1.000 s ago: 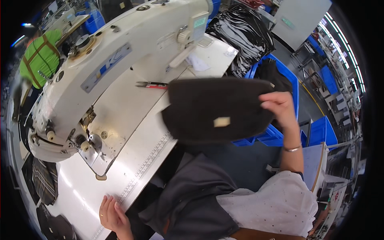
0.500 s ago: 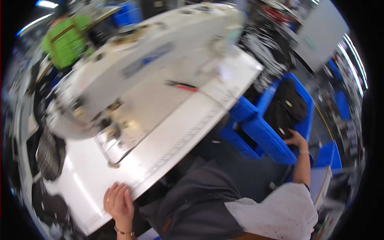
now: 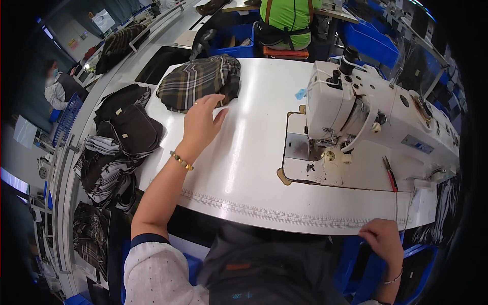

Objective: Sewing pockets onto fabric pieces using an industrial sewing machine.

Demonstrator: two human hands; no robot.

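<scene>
My left hand (image 3: 202, 122) is stretched over the white sewing table (image 3: 249, 127), thumb and fingers apart. Its fingertips are at the near edge of a plaid fabric bundle (image 3: 198, 84) in brown, black and white; whether they press on it is hard to tell. By the table's front edge at the right, my right hand (image 3: 384, 239) is loosely curled, with a gap at the thumb and nothing seen in it. Between the hands stands a white sewing machine (image 3: 351, 112), its needle area over a metal plate. Red-handled thread snips (image 3: 390, 175) lie beside its base.
Dark folded fabric pieces (image 3: 134, 129) are piled along the table's left side. Below the right hand is a blue bin (image 3: 422, 274) with dark cloth. Another blue bin (image 3: 231, 48) stands beyond the table. A person in a green top (image 3: 287, 23) sits at the far side.
The view has swung left. My left hand has moved from the table's front edge to the plaid bundle. The right hand has come out of the blue bin to the table edge.
</scene>
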